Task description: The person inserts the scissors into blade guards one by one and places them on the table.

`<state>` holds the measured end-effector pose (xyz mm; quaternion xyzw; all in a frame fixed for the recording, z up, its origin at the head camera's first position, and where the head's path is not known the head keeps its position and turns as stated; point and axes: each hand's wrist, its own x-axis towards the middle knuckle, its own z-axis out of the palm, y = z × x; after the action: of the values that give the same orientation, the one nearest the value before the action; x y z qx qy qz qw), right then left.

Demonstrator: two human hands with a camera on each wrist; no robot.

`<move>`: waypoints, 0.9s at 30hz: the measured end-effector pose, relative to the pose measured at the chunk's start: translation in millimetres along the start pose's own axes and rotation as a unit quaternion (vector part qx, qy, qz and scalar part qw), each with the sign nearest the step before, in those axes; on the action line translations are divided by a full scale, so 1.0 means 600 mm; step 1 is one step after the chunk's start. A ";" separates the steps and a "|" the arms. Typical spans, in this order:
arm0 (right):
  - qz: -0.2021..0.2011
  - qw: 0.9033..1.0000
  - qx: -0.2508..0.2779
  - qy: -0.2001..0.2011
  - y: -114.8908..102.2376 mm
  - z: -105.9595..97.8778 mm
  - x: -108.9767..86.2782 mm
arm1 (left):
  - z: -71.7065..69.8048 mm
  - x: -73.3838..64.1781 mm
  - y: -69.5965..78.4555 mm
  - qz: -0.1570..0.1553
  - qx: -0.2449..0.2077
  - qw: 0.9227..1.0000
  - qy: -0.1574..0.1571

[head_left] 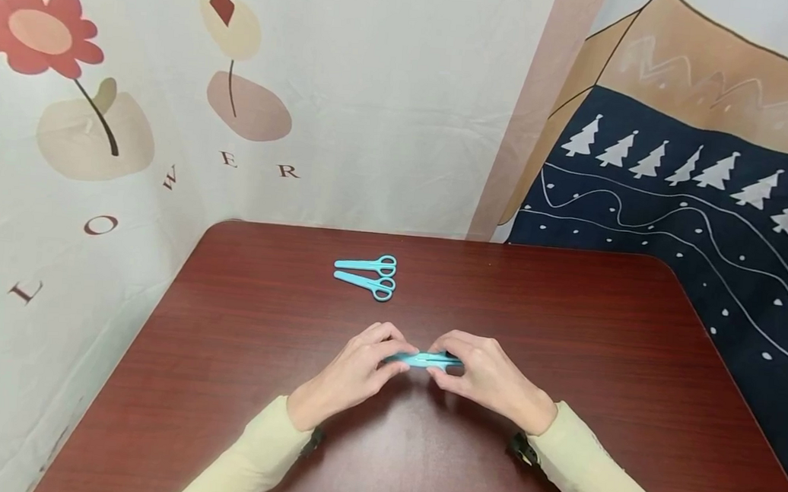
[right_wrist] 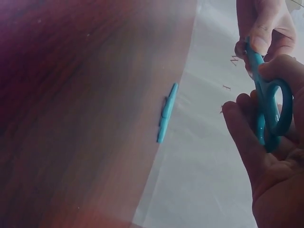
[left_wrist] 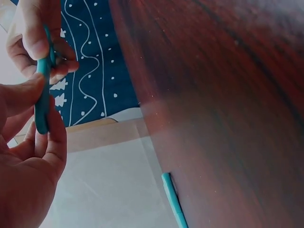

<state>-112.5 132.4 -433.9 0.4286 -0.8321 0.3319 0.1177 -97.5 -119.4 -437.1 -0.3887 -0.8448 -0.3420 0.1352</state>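
Both hands hold one pair of light blue scissors (head_left: 420,360) up over the middle of the table. My left hand (head_left: 357,361) pinches the blade end between thumb and fingers. At the other end, my right hand (head_left: 495,375) grips near the handle loops, its thumb pressing by the base of the loops. In the right wrist view the finger loops (right_wrist: 286,114) show beside the right palm. Seen from the left wrist, the blade part (left_wrist: 42,107) runs edge-on between the left thumb and fingers.
Two more blue scissors lie farther back on the dark red-brown table (head_left: 259,305), one pair (head_left: 357,264) just behind the other (head_left: 357,279), loops to the right. Behind the table hang a pale flower-print cloth (head_left: 389,124) and a navy tree-print cloth (head_left: 644,195).
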 end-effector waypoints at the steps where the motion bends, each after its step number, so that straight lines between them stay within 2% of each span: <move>1: 0.002 1.000 -0.001 -0.001 0.000 0.000 0.000 | 0.000 0.000 0.000 0.000 0.002 1.000 0.001; 7: 0.009 0.999 -0.031 -0.004 0.002 -0.003 -0.001 | 0.001 -0.002 -0.002 -0.001 0.012 1.000 0.020; 14: 0.007 0.998 -0.063 0.018 -0.002 0.001 0.001 | 0.001 -0.003 -0.004 -0.006 0.000 1.000 0.023; 27: 0.017 0.998 -0.059 0.029 -0.003 0.010 0.003 | 0.001 0.000 -0.009 0.009 0.004 1.000 0.027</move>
<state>-111.7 126.6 -436.5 0.3966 -0.8538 0.2964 0.1610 -101.3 -121.5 -440.0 -0.3869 -0.8384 -0.3479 0.1622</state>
